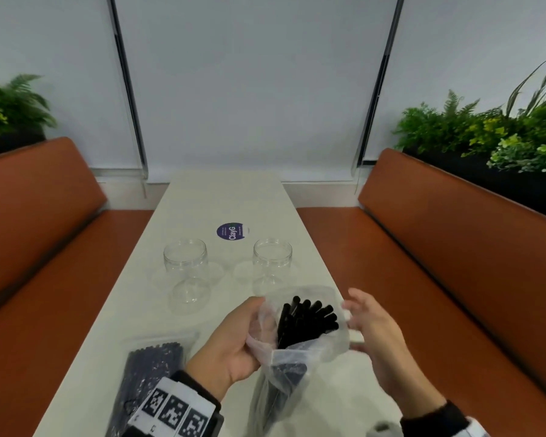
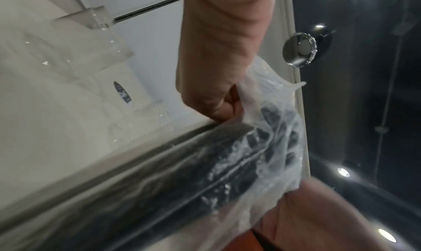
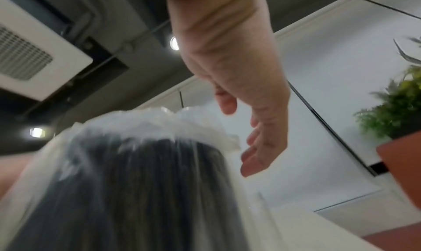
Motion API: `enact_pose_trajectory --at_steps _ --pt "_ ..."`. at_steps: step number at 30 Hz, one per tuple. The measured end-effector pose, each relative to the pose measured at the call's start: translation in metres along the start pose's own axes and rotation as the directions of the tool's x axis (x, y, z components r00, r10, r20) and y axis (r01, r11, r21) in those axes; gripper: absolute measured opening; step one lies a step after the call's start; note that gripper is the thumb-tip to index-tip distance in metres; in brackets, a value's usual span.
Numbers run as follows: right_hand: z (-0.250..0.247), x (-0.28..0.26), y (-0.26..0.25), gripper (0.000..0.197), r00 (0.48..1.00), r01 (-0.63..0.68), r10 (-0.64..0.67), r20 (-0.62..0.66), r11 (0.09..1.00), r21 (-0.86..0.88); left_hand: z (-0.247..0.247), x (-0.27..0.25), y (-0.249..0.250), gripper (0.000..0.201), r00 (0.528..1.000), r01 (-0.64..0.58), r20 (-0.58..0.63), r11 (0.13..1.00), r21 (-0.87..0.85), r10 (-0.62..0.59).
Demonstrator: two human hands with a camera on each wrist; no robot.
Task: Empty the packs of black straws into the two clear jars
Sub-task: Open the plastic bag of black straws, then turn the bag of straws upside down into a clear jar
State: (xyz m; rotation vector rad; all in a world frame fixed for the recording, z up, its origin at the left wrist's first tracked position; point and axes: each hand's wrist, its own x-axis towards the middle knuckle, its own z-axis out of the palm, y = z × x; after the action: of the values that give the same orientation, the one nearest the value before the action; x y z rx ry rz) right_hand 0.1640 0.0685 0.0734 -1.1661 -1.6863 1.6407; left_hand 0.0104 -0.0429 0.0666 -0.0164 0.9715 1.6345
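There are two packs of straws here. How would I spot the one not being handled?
Start at the long white table between the orange benches. On its near left corner, beside the left hand, lies the sealed pack of black straws. Unlike the open pack held upright, it lies flat and untouched.

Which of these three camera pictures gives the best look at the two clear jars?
The head view. Both clear jars stand whole, open and empty on the white table, beyond the hands. The left wrist view catches only blurred, tilted glimpses of them at its left edge. The right wrist view shows none.
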Motion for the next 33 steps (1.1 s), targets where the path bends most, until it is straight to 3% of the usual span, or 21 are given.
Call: enact_pose_trajectory --at_steps 2,4,6,8,9,10,11,12,13,14,15,18,21,23,25,28,31,33 --pt "0.005 0.003 -0.015 0.037 0.987 0.123 -0.103 0.122 0.978 -0.168 0.005 0.001 0.001 0.015 0.999 -0.006 0.035 0.991 0.135 0.002" --pt "0.013 0.01 -0.016 0.036 0.955 0.209 -0.095 0.282 0.89 -0.405 0.013 -0.006 0.005 0.01 0.988 -0.027 0.155 0.966 0.255 -0.014" --pt "0.017 0.018 -0.013 0.034 0.956 0.214 -0.077 0.282 0.841 -0.496 0.017 -0.012 0.013 0.026 0.967 -0.054 0.253 0.943 0.328 -0.032" --pt "0.014 0.025 -0.009 0.038 0.969 0.127 -0.018 0.246 0.892 -0.435 0.013 -0.016 0.018 0.037 0.976 -0.103 0.217 0.873 0.478 -0.004" --pt "0.011 0.027 -0.009 0.037 0.977 0.076 0.005 0.214 0.926 -0.369 0.012 -0.019 0.02 0.034 0.984 -0.151 0.173 0.745 0.65 0.048" --pt "0.008 0.027 -0.01 0.035 0.986 0.042 0.008 0.166 0.954 -0.297 0.008 -0.02 0.022 0.022 0.984 -0.173 0.12 0.52 0.837 0.134" --pt "0.005 0.028 -0.009 0.034 0.993 0.035 -0.01 0.116 0.976 -0.215 0.005 -0.024 0.024 0.005 0.974 -0.149 0.103 0.229 0.962 0.202" --pt "0.004 0.028 -0.01 0.036 0.997 0.042 -0.031 0.076 0.989 -0.144 -0.003 -0.023 0.024 0.016 0.964 -0.082 0.1 -0.081 0.993 0.247" --pt "0.004 0.028 -0.009 0.037 0.998 0.053 -0.05 0.043 0.996 -0.074 -0.007 -0.023 0.024 0.031 0.961 0.004 0.066 -0.254 0.967 0.268" --pt "0.006 0.028 -0.007 0.035 0.998 0.062 -0.062 0.016 0.998 -0.02 -0.009 -0.023 0.025 0.04 0.968 0.031 0.022 -0.21 0.977 0.248" --pt "0.01 0.027 -0.005 0.031 0.997 0.081 -0.081 -0.005 0.996 0.029 -0.01 -0.025 0.025 0.043 0.976 0.041 -0.022 -0.084 0.996 0.215" --pt "0.027 0.014 0.001 0.03 0.986 0.148 -0.139 -0.087 0.983 0.11 -0.017 -0.016 0.027 0.027 0.975 -0.039 -0.064 0.448 0.893 0.211" --pt "0.039 0.004 0.006 0.031 0.965 0.232 -0.221 -0.139 0.97 0.068 -0.025 -0.005 0.036 0.027 0.973 -0.108 -0.102 0.804 0.585 0.205" --pt "0.044 0.002 0.012 0.032 0.96 0.257 -0.248 -0.13 0.965 0.05 -0.03 -0.001 0.038 0.025 0.984 -0.105 -0.106 0.948 0.302 0.142" --pt "0.044 0.001 0.017 0.035 0.966 0.243 -0.242 -0.09 0.97 0.003 -0.034 0.003 0.038 0.021 0.989 -0.074 -0.125 0.997 0.032 0.078" --pt "0.042 -0.003 0.018 0.038 0.96 0.274 -0.278 -0.015 0.952 -0.137 -0.036 0.012 0.027 0.022 0.991 -0.056 -0.13 0.988 -0.144 0.037" --pt "0.036 -0.001 0.016 0.049 0.971 0.213 -0.227 -0.07 0.963 -0.166 -0.026 0.006 0.009 0.013 0.996 -0.021 -0.08 0.996 0.083 0.028" --pt "0.03 0.004 0.011 0.04 0.997 0.043 -0.044 -0.068 0.999 -0.007 -0.015 -0.005 -0.002 0.019 0.998 -0.052 -0.03 0.966 0.252 0.062"
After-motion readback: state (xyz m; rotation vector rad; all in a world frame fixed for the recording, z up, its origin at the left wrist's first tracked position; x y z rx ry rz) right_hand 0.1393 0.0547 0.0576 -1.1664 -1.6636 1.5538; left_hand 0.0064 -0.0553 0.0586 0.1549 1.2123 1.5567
